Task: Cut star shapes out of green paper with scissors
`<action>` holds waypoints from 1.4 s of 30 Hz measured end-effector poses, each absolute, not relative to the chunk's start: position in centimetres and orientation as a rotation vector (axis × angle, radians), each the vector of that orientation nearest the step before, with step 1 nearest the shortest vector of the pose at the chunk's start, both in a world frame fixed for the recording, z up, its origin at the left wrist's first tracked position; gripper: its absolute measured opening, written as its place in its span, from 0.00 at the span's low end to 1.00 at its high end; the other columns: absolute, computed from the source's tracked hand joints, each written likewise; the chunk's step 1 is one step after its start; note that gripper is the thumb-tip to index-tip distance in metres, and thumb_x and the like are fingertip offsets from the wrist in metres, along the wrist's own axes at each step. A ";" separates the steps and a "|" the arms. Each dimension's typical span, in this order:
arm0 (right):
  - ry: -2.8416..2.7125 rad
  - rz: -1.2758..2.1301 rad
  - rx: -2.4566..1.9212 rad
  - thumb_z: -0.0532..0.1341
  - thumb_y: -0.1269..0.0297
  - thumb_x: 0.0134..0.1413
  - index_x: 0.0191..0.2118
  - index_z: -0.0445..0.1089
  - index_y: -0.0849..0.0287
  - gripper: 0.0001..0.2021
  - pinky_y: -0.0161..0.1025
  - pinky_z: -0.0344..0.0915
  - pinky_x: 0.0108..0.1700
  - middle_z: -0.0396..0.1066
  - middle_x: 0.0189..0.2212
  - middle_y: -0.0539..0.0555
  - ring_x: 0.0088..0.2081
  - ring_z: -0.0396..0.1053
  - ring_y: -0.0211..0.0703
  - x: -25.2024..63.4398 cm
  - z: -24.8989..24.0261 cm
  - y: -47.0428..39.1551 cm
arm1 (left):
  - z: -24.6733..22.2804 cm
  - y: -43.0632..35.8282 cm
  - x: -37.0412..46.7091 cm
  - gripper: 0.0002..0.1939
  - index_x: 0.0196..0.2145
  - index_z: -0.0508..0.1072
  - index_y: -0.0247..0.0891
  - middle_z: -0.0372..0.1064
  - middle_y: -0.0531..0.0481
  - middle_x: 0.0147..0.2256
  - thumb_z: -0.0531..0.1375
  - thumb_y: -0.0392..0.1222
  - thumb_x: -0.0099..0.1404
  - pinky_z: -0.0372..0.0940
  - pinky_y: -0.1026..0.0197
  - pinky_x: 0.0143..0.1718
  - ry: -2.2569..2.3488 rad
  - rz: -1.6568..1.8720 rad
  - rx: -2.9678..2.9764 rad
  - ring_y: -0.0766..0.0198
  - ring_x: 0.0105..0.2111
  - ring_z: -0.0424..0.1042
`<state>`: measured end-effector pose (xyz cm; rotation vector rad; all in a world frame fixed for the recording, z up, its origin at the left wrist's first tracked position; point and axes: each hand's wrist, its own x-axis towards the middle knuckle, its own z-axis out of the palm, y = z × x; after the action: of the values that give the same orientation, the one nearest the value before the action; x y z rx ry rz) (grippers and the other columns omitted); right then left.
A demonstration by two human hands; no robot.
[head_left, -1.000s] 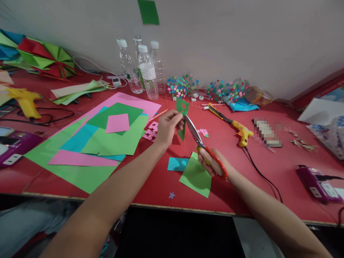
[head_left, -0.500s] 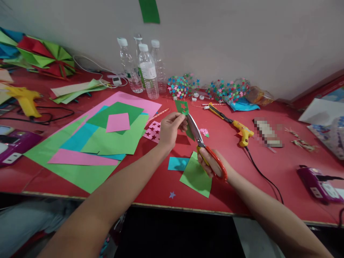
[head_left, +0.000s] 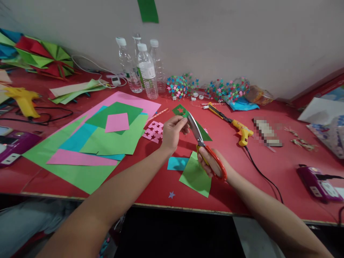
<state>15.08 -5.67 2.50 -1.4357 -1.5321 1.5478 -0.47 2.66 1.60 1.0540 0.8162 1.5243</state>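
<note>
Between the fingertips of my left hand (head_left: 173, 130) is a dark green paper strip (head_left: 202, 132) with star-shaped holes at its upper end. My right hand (head_left: 208, 161) is wrapped round the handles of scissors (head_left: 195, 129) with red and yellow grips. The blades point up and left and meet the green strip beside my left fingertips. A light green sheet (head_left: 195, 179) and a small blue paper (head_left: 177, 163) lie below on the red table. Left of my left hand is a pink paper (head_left: 154, 132) with star holes.
Coloured sheets (head_left: 107, 143) spread over the left side. Clear bottles (head_left: 147, 75) stand at the back beside star-filled clusters (head_left: 181, 86). A yellow glue gun (head_left: 243, 132) with a black cord lies right; another (head_left: 24, 100) is far left. Purple power strips sit at both sides.
The green strip has turned in my left hand: its upper end tilts left and its lower end has swung out to the right, behind the blades. My right hand has barely moved.
</note>
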 end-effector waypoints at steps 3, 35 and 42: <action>-1.546 1.532 -1.419 0.49 0.33 0.56 0.25 0.59 0.56 0.28 0.32 0.53 0.14 0.55 0.06 0.43 0.09 0.51 0.32 15.1 2.4 -5.7 | 1.6 2.6 -0.4 0.10 0.23 0.71 0.37 0.67 0.56 0.20 0.62 0.43 0.59 0.63 0.68 0.22 0.819 1.517 1.049 0.73 0.19 0.67; -1.605 1.533 -1.482 0.51 0.34 0.55 0.24 0.59 0.57 0.28 0.30 0.49 0.14 0.53 0.06 0.42 0.08 0.50 0.30 15.9 2.4 -5.4 | 2.2 3.9 -1.4 0.06 0.23 0.69 0.38 0.65 0.57 0.18 0.59 0.39 0.56 0.59 0.69 0.19 0.862 1.637 1.034 0.74 0.17 0.64; -1.612 1.526 -1.465 0.51 0.36 0.58 0.24 0.60 0.58 0.27 0.30 0.50 0.15 0.53 0.06 0.42 0.09 0.50 0.30 15.9 2.5 -5.4 | 2.6 4.1 -1.9 0.05 0.23 0.69 0.38 0.63 0.58 0.18 0.60 0.38 0.56 0.58 0.69 0.19 0.884 1.627 1.107 0.75 0.16 0.62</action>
<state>15.90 -5.44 2.48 -1.4647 -1.6118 1.5255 -1.85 4.06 2.64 1.1067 0.8843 1.6274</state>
